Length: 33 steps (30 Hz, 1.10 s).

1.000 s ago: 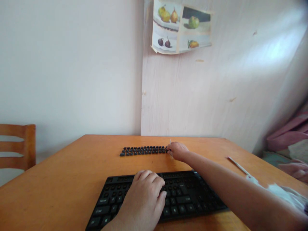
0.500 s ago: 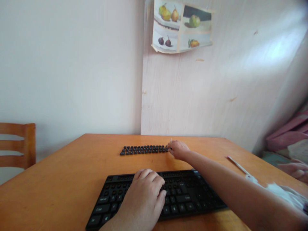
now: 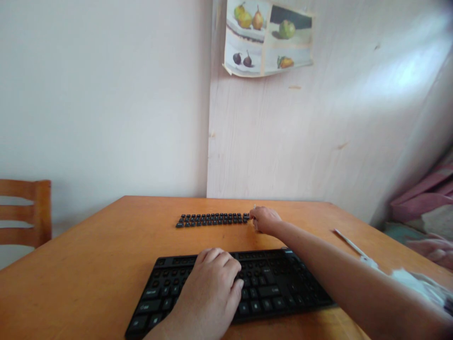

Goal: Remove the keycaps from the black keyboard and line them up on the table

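A black keyboard [image 3: 269, 291] lies on the table close to me, some of its keycaps off on the left and upper part. My left hand [image 3: 215, 283] rests palm down on its middle, fingers lying over the keys. Farther back, loose black keycaps [image 3: 212, 219] stand in neat rows. At the right end of these rows is my right hand [image 3: 265, 219], its fingers pinched on a thin, pale, wire-like tool [image 3: 255, 225]. Its ends show above and below the fingers; its exact kind is unclear.
A wooden table [image 3: 106, 245] runs back to the wall. On the right lie a thin white stick [image 3: 348, 241] and crumpled white tissue [image 3: 410, 281]. A wooden chair [image 3: 42, 212] stands at left. Part of another person's hand [image 3: 433, 248] shows at the right edge.
My right hand has shifted slightly right, just off the end of the keycap rows, uncovering the last keycaps there. My left hand stays put on the keyboard.
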### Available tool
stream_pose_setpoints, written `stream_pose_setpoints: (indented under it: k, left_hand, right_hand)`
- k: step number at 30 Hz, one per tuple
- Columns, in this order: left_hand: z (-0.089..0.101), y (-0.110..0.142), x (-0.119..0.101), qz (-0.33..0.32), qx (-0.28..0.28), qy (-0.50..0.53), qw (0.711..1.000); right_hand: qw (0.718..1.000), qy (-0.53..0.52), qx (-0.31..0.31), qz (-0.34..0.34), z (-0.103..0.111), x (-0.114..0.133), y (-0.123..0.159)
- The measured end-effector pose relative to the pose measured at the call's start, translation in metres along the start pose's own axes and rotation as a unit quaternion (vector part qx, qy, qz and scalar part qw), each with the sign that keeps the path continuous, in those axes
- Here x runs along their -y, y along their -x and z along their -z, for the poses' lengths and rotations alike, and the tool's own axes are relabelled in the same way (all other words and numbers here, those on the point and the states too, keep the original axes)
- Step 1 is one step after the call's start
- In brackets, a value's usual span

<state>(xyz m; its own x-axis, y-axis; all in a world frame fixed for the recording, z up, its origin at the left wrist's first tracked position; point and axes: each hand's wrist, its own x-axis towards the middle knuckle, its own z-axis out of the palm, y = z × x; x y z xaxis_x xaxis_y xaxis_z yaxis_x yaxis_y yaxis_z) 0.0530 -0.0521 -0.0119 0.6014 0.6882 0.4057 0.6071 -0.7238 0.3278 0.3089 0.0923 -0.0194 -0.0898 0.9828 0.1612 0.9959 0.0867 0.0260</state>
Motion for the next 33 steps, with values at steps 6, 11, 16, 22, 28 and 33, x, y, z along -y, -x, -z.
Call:
stream_pose_setpoints:
  k: [6, 11, 16, 22, 28, 33]
  left_hand:
    - [-0.002, 0.0, 0.002, -0.002, 0.001, -0.006, 1.0]
    - [-0.001, 0.001, 0.003, -0.007, -0.004, -0.012, 1.0]
    - [0.0, 0.001, 0.006, 0.003, -0.003, -0.019, 1.0]
    - [-0.002, 0.001, 0.009, 0.015, 0.019, -0.043, 0.999]
    - [0.0, 0.002, 0.01, 0.017, 0.059, -0.074, 0.995]
    - [0.0, 0.001, 0.011, 0.014, 0.075, -0.069, 0.995]
  right_hand:
    - [0.997, -0.059, -0.046, -0.007, 0.013, -0.002, 0.005]
    - [0.962, -0.241, -0.119, 0.043, 0.031, 0.0, 0.029]
    - [0.902, -0.42, -0.095, -0.001, 0.055, 0.016, 0.072]
    - [0.878, -0.478, 0.003, -0.032, 0.065, 0.025, 0.122]
    - [0.888, -0.456, 0.008, -0.052, 0.05, 0.029, 0.146]
    - [0.9, -0.433, -0.034, -0.039, 0.048, 0.033, 0.15]
